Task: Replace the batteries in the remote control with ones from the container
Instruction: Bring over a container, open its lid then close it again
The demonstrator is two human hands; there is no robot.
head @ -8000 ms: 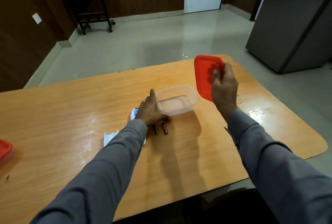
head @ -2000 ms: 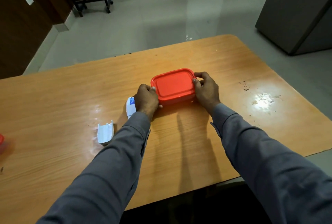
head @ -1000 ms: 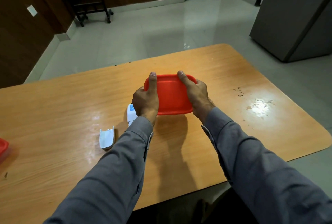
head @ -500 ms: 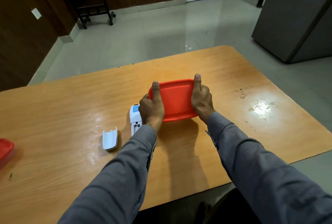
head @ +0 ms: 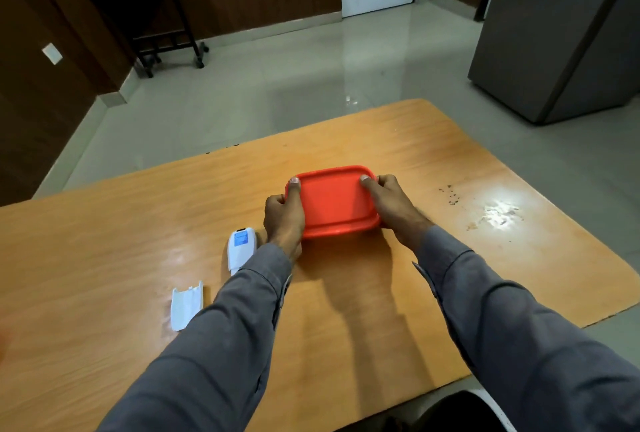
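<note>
Both hands [head: 339, 209] grip the red-lidded container [head: 334, 201].
Press unevenly and your lid corner at 6 o'clock stays unsealed; remote [head: 240, 248] at 8 o'clock could get knocked.

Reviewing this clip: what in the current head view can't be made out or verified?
- Contents of the container under the red plastic lid: hidden by the lid and by both hands, left hand, right hand.
- Lower end of the white remote control: covered by the left grey sleeve, so its battery bay is unseen.
- Red blur at the left frame edge: cut off, unidentifiable.
</note>
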